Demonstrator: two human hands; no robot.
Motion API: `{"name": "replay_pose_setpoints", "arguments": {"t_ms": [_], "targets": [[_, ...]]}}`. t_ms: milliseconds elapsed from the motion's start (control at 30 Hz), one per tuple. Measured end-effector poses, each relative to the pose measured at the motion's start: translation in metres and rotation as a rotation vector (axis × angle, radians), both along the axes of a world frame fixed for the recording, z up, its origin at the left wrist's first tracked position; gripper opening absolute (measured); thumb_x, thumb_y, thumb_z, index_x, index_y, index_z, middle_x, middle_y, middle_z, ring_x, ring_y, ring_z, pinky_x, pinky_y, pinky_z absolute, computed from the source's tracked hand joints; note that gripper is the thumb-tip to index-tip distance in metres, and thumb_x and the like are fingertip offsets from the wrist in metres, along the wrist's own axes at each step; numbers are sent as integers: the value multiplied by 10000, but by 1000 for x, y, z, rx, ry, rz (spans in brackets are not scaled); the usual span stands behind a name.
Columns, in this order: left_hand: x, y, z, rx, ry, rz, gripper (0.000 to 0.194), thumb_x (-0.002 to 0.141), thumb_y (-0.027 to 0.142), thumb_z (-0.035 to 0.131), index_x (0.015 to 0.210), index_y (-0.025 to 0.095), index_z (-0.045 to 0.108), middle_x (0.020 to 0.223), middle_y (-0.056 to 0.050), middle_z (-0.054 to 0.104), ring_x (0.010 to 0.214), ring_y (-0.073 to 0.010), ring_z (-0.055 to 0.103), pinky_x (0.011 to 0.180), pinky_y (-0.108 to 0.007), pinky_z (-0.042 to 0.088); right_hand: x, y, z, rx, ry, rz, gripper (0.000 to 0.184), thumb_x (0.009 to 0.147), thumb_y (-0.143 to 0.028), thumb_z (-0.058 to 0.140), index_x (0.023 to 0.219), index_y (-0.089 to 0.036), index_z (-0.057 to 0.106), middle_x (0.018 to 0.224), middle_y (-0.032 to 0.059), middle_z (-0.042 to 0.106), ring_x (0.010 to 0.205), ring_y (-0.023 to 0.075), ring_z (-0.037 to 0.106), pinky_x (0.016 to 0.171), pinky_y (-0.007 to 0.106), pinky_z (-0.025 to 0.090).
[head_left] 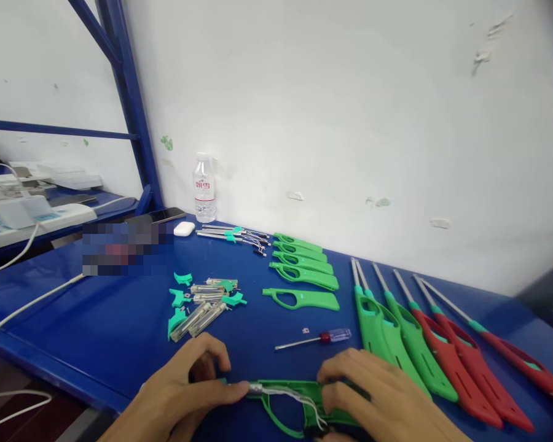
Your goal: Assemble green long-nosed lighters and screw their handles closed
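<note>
At the table's front edge, my left hand [188,383] is closed, thumb and fingers pinching the metal tube [255,388] of a gas lighter at the narrow end of an open green handle half [311,389]. White wires [299,396] run from the tube along the inside of this shell to a black part under my right hand [373,393]. That hand's fingers are curled over the shell's wide end, gripping it; the thumb tip is partly out of frame. A screwdriver [334,336] with a clear purple handle lies just beyond, beside a tiny metal piece [306,330].
Several green handle halves [304,299] are lined up behind. Assembled green and red lighters [447,344] lie at right. Clear fuel tanks [209,316] and teal triggers [179,298] sit at left, wired tubes [225,234] farther back. A water bottle [205,190] stands against the wall.
</note>
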State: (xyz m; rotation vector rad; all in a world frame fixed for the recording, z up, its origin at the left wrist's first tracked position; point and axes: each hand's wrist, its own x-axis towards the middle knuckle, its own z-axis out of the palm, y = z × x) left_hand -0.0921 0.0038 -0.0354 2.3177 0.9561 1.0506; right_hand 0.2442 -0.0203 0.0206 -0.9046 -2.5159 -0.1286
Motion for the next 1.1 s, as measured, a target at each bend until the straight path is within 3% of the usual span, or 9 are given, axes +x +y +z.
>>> {"name": "replay_pose_setpoints", "arguments": {"t_ms": [133,300,567,867,1100], "targets": [[2,5,-1,116,2,8,411,1137,276,409,1118,356,812,1049,-7,683,743,-92,646,733,-139,561,-5,0,2,85,25,15,340,1189,-408,413,973,-250,622,956,-50,760,858,101,740,871,230,525],[4,5,4,172,52,-11,423,1126,198,397,1148,355,789,1071,2,684,753,-82,664,734,-133,556,-5,0,8,120,33,5,304,1182,-370,461,967,-239,631,875,-58,752,790,99,733,826,234,525],[5,7,11,182,81,-22,404,1124,176,415,1157,357,774,1096,6,657,789,-72,683,757,-120,551,-3,-3,13,168,72,-28,296,1172,-368,492,960,-231,647,828,-46,750,725,103,729,776,234,519],[4,4,-1,111,50,11,394,1147,257,390,1093,310,777,1029,-1,666,769,-85,660,736,-122,549,-6,-1,10,201,116,-52,295,1166,-332,509,952,-215,675,813,-38,749,704,109,717,735,263,500],[7,3,14,122,78,-19,391,1141,214,404,1093,328,775,1071,4,646,807,-77,678,753,-120,537,-3,-6,11,409,-15,-64,351,1184,-234,437,997,-205,733,866,-37,824,698,124,759,725,308,515]]}}
